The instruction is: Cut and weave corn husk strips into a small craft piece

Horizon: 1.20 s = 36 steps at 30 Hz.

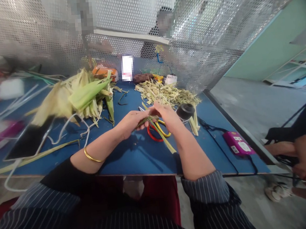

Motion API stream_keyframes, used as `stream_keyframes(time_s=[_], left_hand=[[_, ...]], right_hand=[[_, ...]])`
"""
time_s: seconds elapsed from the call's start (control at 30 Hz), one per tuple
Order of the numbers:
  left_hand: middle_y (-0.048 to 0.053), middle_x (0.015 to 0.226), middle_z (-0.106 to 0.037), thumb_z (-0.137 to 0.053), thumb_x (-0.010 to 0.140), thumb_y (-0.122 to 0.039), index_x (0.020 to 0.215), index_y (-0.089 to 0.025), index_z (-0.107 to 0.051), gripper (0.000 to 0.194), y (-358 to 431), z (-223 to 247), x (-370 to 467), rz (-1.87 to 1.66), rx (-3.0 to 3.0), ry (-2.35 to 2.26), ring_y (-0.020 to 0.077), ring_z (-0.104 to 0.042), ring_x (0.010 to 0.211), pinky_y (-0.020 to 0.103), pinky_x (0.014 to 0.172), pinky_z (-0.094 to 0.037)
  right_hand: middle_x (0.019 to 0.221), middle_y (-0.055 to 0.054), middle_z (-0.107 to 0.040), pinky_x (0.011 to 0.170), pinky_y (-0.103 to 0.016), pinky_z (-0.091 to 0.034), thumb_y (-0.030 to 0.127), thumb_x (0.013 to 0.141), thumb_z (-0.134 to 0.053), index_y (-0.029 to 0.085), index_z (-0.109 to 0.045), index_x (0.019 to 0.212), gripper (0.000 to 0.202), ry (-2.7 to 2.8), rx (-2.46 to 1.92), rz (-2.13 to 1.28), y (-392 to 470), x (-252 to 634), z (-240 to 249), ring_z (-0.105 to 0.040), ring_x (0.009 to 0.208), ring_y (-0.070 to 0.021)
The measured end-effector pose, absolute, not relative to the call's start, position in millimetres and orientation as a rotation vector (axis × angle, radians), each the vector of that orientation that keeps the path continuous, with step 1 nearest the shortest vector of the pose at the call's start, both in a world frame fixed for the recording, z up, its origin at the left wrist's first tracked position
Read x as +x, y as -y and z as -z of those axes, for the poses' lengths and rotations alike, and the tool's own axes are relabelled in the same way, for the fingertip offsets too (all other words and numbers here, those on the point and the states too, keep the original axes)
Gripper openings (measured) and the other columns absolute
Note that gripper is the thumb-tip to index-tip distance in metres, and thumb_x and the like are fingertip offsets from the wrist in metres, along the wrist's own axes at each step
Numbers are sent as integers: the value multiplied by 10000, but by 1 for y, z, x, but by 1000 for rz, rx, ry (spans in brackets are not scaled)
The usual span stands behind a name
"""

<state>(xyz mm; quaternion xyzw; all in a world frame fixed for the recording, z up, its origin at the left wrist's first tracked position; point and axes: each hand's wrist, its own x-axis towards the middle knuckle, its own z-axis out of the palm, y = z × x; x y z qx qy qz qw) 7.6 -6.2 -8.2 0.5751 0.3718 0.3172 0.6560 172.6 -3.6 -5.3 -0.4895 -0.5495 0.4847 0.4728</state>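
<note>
My left hand (134,121) and my right hand (165,113) meet over the middle of the blue table. Between them is a bundle of corn husk strips (162,133), its pale green end hanging down toward me. The left fingers close round the darker, bent part of the strips; the right fingers pinch the same strips near the top. Scissors (155,139) with red and yellow handles lie on the table just under my hands, partly hidden by them. A black-topped spool (185,110) stands right of my right hand.
Corn husks (80,93) are heaped at the left, near a dark tablet (30,138) and a white cable (61,131). Husk scraps (167,94) pile up at the back. A purple box (239,143) with black cord lies at the right. Perforated mesh (133,21) stands behind; a person sits at the right.
</note>
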Motion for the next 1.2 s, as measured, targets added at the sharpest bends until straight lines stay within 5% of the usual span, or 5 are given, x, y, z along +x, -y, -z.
stream_keyframes(time_s=[0.13, 0.33, 0.57, 0.83, 1.2], left_hand=[[14, 584, -545, -580, 825, -473, 659, -138, -645, 380, 4, 8, 6, -695, 1325, -851, 59, -409, 463, 206, 434, -260], [-5, 536, -519, -628, 797, -380, 578, -139, -603, 327, 10, 4, 8, -718, 1416, -854, 54, -396, 463, 214, 459, -262], [-12, 499, -502, -649, 771, -358, 553, -131, -608, 318, 11, 5, 9, -675, 1482, -857, 54, -388, 454, 216, 466, -272], [-23, 550, -476, -648, 781, -456, 782, -129, -700, 330, 1, 4, 3, -830, 1218, -859, 44, -355, 448, 201, 422, -210], [-30, 445, -441, -713, 730, -369, 657, -151, -697, 232, -3, 8, 2, -752, 1309, -805, 56, -351, 420, 215, 433, -253]], right_hand=[[557, 7, -621, 492, -233, -392, 544, 714, -680, 184, -675, 675, 361, 1354, -1141, -1333, 13, 166, 3, -515, 497, -94], [597, 12, -633, 482, -243, -441, 444, 645, -742, 189, -626, 741, 296, 1227, -1083, -1471, 10, 165, 11, -563, 493, -113], [522, 46, -544, 359, -236, -302, 353, 655, -732, 200, -579, 665, 217, 1185, -1100, -1212, 13, 155, 16, -404, 357, -73], [665, 0, -620, 667, -279, -427, 505, 844, -534, 193, -660, 768, 345, 1661, -1198, -777, 3, 175, 5, -565, 665, -144], [572, 61, -450, 573, -261, -326, 343, 835, -576, 205, -624, 937, 177, 1721, -1198, -633, 11, 171, 0, -389, 541, -103]])
